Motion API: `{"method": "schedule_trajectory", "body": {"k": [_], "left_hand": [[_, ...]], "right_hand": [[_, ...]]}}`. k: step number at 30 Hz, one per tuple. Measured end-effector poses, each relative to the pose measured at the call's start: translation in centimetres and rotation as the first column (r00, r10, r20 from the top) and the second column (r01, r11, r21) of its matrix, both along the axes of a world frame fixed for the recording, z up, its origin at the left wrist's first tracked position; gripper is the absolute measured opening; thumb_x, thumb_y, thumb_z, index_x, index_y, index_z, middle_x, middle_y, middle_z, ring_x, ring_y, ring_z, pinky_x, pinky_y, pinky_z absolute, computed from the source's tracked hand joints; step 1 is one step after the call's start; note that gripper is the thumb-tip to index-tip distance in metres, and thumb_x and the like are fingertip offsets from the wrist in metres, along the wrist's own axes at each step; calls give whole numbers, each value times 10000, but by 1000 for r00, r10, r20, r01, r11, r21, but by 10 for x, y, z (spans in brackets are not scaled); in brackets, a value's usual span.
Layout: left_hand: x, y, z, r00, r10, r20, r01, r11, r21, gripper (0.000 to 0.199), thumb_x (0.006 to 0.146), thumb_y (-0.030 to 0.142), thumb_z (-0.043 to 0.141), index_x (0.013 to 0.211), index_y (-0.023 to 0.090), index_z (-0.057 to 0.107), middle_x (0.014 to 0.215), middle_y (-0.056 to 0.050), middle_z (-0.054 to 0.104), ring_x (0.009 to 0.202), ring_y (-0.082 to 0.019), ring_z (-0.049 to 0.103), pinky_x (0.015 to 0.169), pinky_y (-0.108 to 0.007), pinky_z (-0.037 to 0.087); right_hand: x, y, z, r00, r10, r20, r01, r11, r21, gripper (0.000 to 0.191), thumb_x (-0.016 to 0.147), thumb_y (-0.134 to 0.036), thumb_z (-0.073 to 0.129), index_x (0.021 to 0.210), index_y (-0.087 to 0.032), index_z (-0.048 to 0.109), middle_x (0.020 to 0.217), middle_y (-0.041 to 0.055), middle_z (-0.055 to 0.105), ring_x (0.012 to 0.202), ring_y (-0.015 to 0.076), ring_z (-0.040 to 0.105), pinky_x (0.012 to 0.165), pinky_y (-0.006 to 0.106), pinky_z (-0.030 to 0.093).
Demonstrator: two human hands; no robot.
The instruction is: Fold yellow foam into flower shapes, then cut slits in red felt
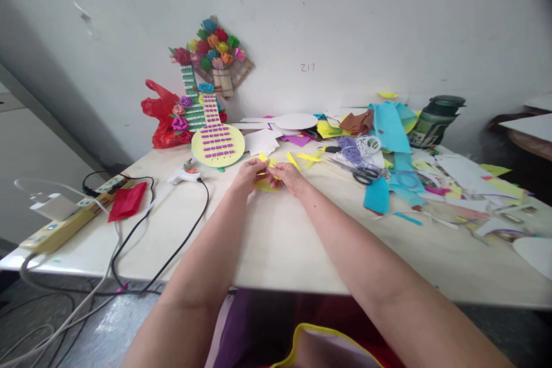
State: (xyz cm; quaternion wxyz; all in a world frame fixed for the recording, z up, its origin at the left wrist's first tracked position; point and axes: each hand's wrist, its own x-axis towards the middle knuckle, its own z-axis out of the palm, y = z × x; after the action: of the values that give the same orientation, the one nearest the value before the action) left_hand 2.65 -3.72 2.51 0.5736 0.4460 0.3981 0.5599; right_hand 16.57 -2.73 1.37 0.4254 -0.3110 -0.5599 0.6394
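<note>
Together, the left hand (248,175) and the right hand (288,175) meet over the middle of the worktop (276,241), near its far side. Both grips are closed on one yellow paper piece (266,183) — fingers pinch it from the two sides, and it lies low, just above the surface. Behind the hands stands a yellow paper guitar (218,144) with purple strips. Scissors (364,174) lie to the right among blue and coloured scraps — a glue gun (184,173) rests to the left.
</note>
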Motion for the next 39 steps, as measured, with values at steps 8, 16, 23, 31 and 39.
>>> {"method": "schedule_trajectory", "body": {"k": [8, 16, 23, 31, 39], "left_hand": [[-1, 5, -4, 996, -14, 83, 19, 998, -60, 233, 621, 252, 721, 604, 134, 521, 548, -1, 545, 495, -85, 519, 502, -219, 423], [2, 3, -6, 969, -238, 62, 238, 971, -1, 292, 693, 363, 664, 579, 144, 507, 496, -4, 509, 437, -117, 518, 476, -258, 414], [4, 5, -5, 996, -69, 63, 71, 997, -42, 265, 642, 322, 711, 606, 143, 519, 514, 9, 518, 422, -87, 489, 435, -227, 383], [4, 4, -5, 999, -12, 49, 14, 999, -52, 247, 594, 277, 739, 626, 124, 548, 547, -2, 544, 491, -92, 523, 473, -219, 412], [5, 3, -2, 998, -39, 54, 43, 995, -85, 238, 622, 293, 712, 638, 113, 556, 496, -1, 524, 429, -91, 487, 451, -230, 396]], "right_hand": [[1, -2, 3, 1000, 23, 3, -23, 999, 42, 266, 661, -378, 673, 649, -128, 583, 501, -3, 607, 375, 68, 493, 416, 190, 410], [8, -1, 4, 980, 175, -92, -175, 985, 8, 227, 662, -342, 663, 689, -126, 601, 502, -9, 590, 423, 71, 498, 434, 181, 402], [2, -2, 3, 993, 84, -81, -88, 995, -51, 190, 731, -310, 617, 699, -125, 585, 517, 20, 619, 389, 90, 523, 410, 194, 415], [-2, -4, 4, 999, -43, -23, 42, 999, -33, 166, 780, -251, 564, 689, -114, 587, 485, 18, 605, 366, 89, 523, 390, 185, 411], [-3, -4, 3, 999, -47, -18, 47, 999, 0, 168, 729, -269, 591, 651, -120, 587, 479, 23, 607, 371, 97, 521, 394, 199, 410]]}}
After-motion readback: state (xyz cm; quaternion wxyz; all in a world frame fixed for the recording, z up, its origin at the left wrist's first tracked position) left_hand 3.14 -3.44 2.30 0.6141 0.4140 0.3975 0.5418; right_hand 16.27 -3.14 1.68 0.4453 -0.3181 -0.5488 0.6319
